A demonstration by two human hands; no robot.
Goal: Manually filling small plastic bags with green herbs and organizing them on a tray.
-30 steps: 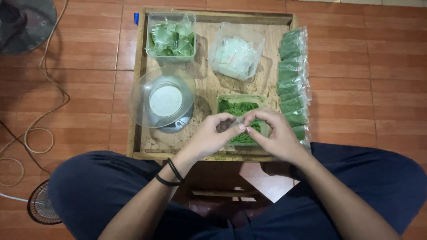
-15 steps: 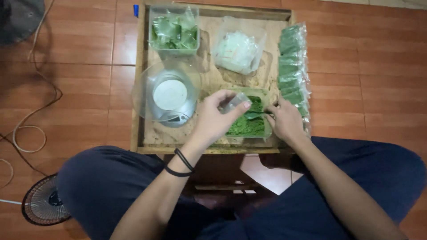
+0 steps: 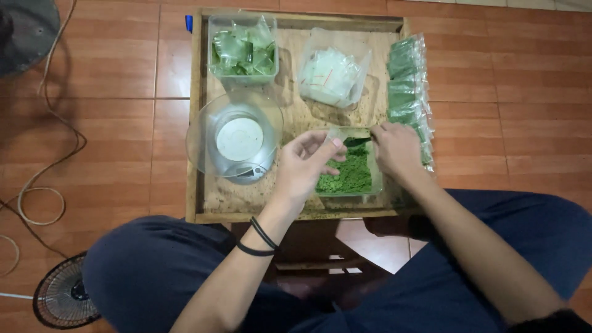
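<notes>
From the head camera, the left hand [image 3: 306, 165] pinches a small clear bag [image 3: 336, 138] by its edge, above the near-right container of green powder [image 3: 349, 176] on the wooden tray [image 3: 196, 123]. The right hand [image 3: 394, 148] grips a small scoop [image 3: 356, 141] loaded with green powder, its tip at the bag's mouth (whether it touches is unclear). Left of the hands a clear bowl [image 3: 206, 126] sits on a scale, and filled green packets [image 3: 407, 86] line the tray's right edge.
</notes>
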